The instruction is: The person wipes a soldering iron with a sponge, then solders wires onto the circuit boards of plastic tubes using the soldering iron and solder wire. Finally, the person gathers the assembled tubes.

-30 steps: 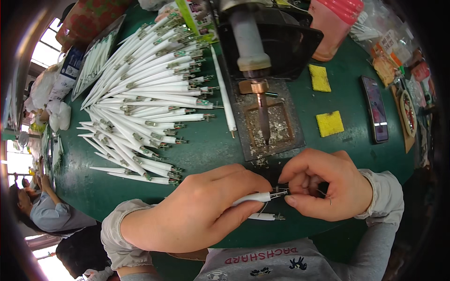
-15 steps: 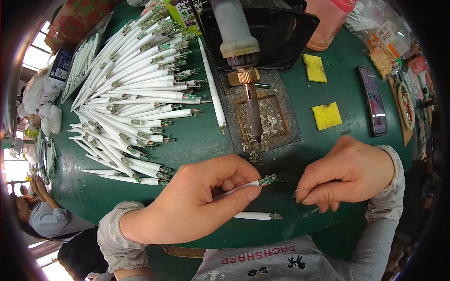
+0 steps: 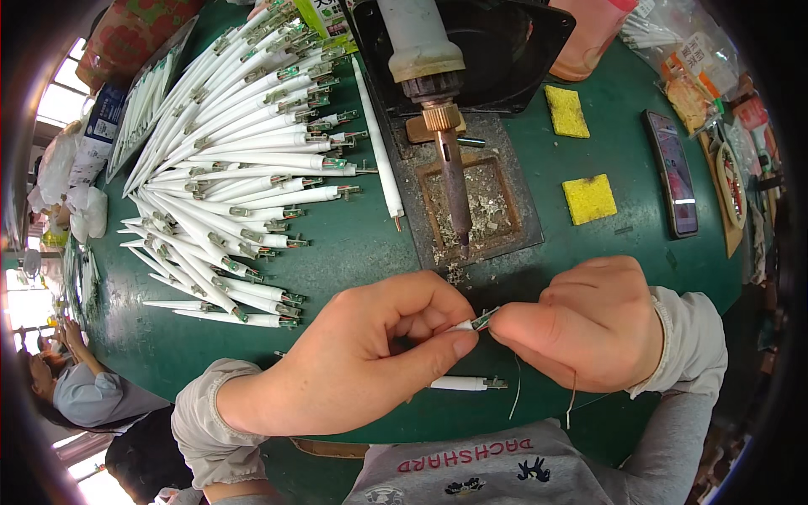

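Note:
My left hand [image 3: 370,341] is closed round a slim white pen-shaped tube [image 3: 462,326], whose small green circuit-board end sticks out between thumb and forefinger. My right hand [image 3: 581,328] pinches at that end, its fingertips meeting the board. Thin wires [image 3: 517,387] hang down from under the right hand; what its fingertips grip exactly is hidden. Just beyond the hands stands a soldering iron [image 3: 454,181], tip down over a square metal tray [image 3: 523,189] of solder scraps. Another white tube [image 3: 459,383] lies on the table below my left hand.
A fanned pile of white tubes [image 3: 244,168] with board ends covers the table's left. One tube [image 3: 379,143] lies beside the iron's stand. Two yellow sponges [image 3: 589,199], a phone [image 3: 672,172] and a pink-lidded container [image 3: 585,38] are to the right. A person [image 3: 93,383] sits at far left.
My right hand has moved left, from apart to touching the tube's board end. Wires now dangle below it. My left hand keeps its hold, nearly still.

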A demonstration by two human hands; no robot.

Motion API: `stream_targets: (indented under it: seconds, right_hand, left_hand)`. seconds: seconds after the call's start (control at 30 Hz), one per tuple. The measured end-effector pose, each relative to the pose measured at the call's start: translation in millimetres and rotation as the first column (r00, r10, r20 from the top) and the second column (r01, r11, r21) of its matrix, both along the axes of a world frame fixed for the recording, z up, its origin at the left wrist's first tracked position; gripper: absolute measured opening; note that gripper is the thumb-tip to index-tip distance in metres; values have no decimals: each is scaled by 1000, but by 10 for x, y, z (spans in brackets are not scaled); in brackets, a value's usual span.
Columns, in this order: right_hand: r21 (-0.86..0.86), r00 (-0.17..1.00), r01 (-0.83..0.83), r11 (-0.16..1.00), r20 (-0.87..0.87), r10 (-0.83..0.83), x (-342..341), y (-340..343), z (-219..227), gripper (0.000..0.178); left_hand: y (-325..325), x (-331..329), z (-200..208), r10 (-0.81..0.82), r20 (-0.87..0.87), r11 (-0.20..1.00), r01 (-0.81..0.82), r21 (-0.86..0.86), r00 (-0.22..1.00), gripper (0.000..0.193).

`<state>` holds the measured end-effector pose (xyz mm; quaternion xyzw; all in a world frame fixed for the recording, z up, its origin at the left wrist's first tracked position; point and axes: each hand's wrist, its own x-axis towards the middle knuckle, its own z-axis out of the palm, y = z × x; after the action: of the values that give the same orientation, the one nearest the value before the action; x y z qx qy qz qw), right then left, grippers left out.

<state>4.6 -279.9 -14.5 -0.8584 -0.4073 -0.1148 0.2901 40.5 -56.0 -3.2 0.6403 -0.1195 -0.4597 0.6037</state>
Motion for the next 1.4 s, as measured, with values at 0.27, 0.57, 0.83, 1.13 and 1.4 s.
stream_targets:
  seconds: [0.27, 0.57, 0.83, 1.13, 1.4]
  right_hand:
    - [-7, 980, -32, 999, 198, 33, 17, 32, -38, 25]
    - [151, 999, -22, 988, -26, 27, 37, -2, -81, 38]
    - [21, 997, -52, 998, 50, 51, 67, 2, -47, 40]
    - [65, 993, 15, 998, 119, -23, 46, 70, -48, 28]
    - [102, 668, -14, 995, -739, 86, 148, -84, 319, 26]
  left_hand:
    - [-4, 2, -6, -1, -82, 999, -2, -41, 997, 14]
    - [8, 5, -18, 18, -32, 999, -19, -47, 999, 14]
    - [12, -31, -65, -48, 202, 999, 45, 21, 978, 13]
    - [-3, -49, -63, 5, 147, 1000, -2, -22, 989, 11]
    - [-3, -8, -53, 53, 10, 998, -53, -37, 999, 9]
